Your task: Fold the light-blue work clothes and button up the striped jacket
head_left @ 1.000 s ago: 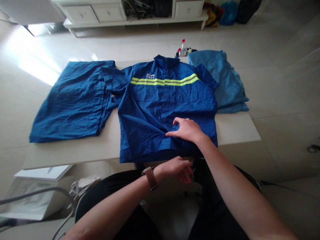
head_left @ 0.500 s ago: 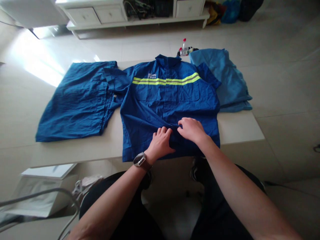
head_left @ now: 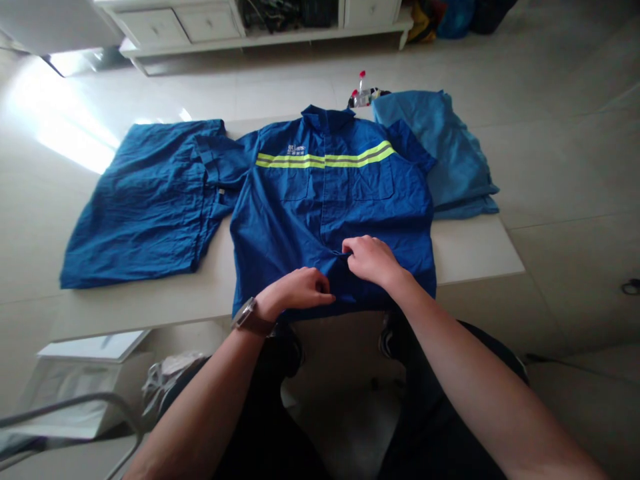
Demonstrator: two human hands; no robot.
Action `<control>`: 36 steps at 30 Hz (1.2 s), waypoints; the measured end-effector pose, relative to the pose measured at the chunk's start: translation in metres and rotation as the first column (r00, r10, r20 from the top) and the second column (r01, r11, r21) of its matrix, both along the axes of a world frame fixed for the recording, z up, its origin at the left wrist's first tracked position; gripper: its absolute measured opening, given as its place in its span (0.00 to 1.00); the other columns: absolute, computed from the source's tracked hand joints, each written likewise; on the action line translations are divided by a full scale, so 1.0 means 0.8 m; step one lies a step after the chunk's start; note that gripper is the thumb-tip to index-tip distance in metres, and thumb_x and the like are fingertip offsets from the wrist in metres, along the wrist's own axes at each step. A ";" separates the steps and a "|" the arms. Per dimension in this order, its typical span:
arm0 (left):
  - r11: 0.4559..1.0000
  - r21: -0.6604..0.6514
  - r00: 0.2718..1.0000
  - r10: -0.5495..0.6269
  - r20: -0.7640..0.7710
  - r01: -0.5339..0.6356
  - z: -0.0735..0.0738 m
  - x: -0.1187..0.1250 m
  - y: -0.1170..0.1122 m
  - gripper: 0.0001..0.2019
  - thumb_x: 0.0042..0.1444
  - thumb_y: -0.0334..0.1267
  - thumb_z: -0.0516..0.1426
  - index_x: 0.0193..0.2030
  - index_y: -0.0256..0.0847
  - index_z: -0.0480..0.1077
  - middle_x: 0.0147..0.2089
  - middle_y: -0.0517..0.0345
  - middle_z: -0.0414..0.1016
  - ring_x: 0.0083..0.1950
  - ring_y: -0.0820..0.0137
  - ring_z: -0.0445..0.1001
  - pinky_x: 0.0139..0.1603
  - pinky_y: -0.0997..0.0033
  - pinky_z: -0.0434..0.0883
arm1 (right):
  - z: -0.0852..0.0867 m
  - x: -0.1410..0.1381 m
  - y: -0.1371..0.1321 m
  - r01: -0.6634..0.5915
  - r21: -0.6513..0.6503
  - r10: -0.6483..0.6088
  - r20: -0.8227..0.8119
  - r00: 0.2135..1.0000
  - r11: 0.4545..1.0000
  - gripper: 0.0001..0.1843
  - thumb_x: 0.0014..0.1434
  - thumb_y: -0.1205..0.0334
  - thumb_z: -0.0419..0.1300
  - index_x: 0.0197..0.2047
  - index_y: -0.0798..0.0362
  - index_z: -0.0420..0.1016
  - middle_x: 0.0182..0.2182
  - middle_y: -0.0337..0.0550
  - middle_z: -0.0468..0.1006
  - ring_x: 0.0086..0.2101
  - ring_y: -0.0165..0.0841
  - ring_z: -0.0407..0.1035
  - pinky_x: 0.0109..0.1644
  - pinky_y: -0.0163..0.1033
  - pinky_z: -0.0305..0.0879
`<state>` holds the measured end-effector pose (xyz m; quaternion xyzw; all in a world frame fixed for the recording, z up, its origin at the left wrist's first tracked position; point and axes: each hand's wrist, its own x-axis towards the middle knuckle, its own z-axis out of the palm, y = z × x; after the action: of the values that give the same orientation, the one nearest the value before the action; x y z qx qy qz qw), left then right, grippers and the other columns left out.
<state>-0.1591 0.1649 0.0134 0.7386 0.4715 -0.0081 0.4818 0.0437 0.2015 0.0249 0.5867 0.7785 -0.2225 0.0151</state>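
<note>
A blue work jacket (head_left: pixel 290 220) with short or folded sleeves lies front up, its collar away from me and a yellow-and-grey reflective band across the chest. My right hand (head_left: pixel 370 259) pinches the jacket's front placket near its lower middle, where the cloth is drawn into creases. Above the lower left front, near the hem, is my left hand (head_left: pixel 303 288); its fingers are bent, with a gap between them and the thumb, and no cloth shows in that gap. A watch (head_left: pixel 246 313) is on my left wrist.
The jacket lies on a pale table (head_left: pixel 470 253). Folded dark-blue clothing (head_left: pixel 135 207) lies left, partly under the sleeve, and lighter blue cloth (head_left: pixel 450 153) lies right. Bottles with red caps (head_left: pixel 362 93) stand behind the far edge. A white cabinet (head_left: pixel 210 27) is farther back.
My left hand has moved left and slightly down over the jacket, turning so that its fingers point right. My right hand keeps its pinch on the placket. The view has shifted slightly.
</note>
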 end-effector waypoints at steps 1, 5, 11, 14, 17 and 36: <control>0.997 -0.020 0.997 0.070 0.034 -0.069 -0.003 -0.003 0.002 0.11 0.56 0.47 0.63 0.30 0.44 0.80 0.25 0.57 0.76 0.26 0.68 0.71 0.29 0.69 0.60 | -0.001 -0.002 0.000 0.013 -0.011 -0.013 -0.023 1.000 1.000 0.18 0.58 0.71 0.57 0.45 0.45 0.84 0.42 0.49 0.86 0.42 0.44 0.78 0.45 0.43 0.64; 0.864 0.134 0.874 0.471 0.120 -0.485 -0.018 0.000 0.010 0.19 0.55 0.57 0.65 0.33 0.41 0.77 0.30 0.55 0.78 0.30 0.67 0.72 0.31 0.70 0.62 | -0.005 -0.007 0.002 0.048 -0.004 -0.048 -0.182 0.982 0.999 0.16 0.57 0.70 0.56 0.42 0.47 0.81 0.40 0.45 0.85 0.42 0.42 0.76 0.44 0.40 0.63; 0.788 0.233 0.821 0.550 0.151 -0.570 -0.033 0.028 0.008 0.12 0.55 0.47 0.67 0.38 0.41 0.76 0.38 0.54 0.81 0.37 0.66 0.76 0.37 0.71 0.65 | -0.011 -0.014 0.008 0.044 -0.034 -0.055 -0.431 0.901 0.998 0.14 0.56 0.73 0.50 0.35 0.50 0.75 0.32 0.42 0.81 0.36 0.36 0.72 0.41 0.38 0.60; 0.771 0.262 0.814 0.555 0.171 -0.580 -0.033 0.032 0.010 0.03 0.59 0.34 0.61 0.38 0.41 0.77 0.37 0.55 0.81 0.36 0.68 0.75 0.38 0.71 0.64 | -0.012 -0.015 0.009 0.050 -0.044 -0.065 -0.490 0.869 0.998 0.11 0.58 0.70 0.51 0.34 0.50 0.74 0.31 0.40 0.79 0.36 0.35 0.71 0.40 0.37 0.60; 0.755 0.267 0.801 0.559 0.216 -0.599 -0.029 0.031 0.012 0.07 0.59 0.30 0.58 0.38 0.40 0.79 0.34 0.56 0.80 0.33 0.69 0.73 0.36 0.72 0.63 | -0.012 -0.015 0.008 0.054 -0.015 -0.054 -0.515 0.855 0.998 0.04 0.58 0.66 0.59 0.36 0.50 0.75 0.33 0.40 0.80 0.37 0.35 0.72 0.43 0.36 0.61; 0.697 0.273 0.748 0.635 0.192 -0.663 -0.024 0.021 0.021 0.13 0.57 0.30 0.58 0.44 0.42 0.83 0.32 0.57 0.78 0.32 0.68 0.70 0.34 0.70 0.61 | -0.017 -0.017 0.013 0.119 -0.085 -0.146 -0.591 0.793 0.989 0.10 0.61 0.61 0.58 0.33 0.53 0.79 0.29 0.42 0.81 0.34 0.36 0.72 0.43 0.39 0.63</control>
<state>-0.1425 0.1815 -0.0054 0.5928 0.6757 0.2704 0.3447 0.0302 0.2122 0.0114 0.5398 0.6956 -0.4128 -0.2328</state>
